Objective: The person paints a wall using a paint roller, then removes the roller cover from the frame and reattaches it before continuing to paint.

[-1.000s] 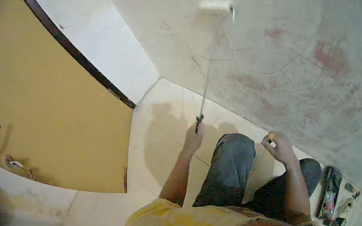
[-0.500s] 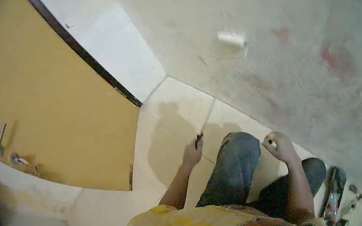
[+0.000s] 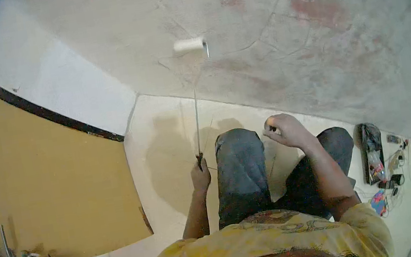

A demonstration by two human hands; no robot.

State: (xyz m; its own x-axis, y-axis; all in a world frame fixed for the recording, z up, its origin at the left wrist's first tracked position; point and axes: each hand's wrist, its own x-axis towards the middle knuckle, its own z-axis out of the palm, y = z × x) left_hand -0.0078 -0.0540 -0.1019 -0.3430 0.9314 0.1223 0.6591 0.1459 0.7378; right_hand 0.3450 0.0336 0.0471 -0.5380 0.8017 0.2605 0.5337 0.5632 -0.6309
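Observation:
My left hand is wrapped round the dark handle of a paint roller. The roller's long thin rod runs up from the fist, and its white sleeve lies over the patchy wall ahead. Beyond my right knee, my right hand is closed with its fingers curled. A small rounded shape with a dark spot shows at those fingers; I cannot tell what it is. My bent knees stand between the two hands.
A yellow door with a metal handle stands on the left, beside a white wall strip. On the pale tiled floor at right lie a black bag, cables and several small items. Shadows fall across the tiles.
The view has turned right, so the door sits lower left and more of the floor items show. The roller's rod now stands nearly upright in view; both hands keep their closed grip.

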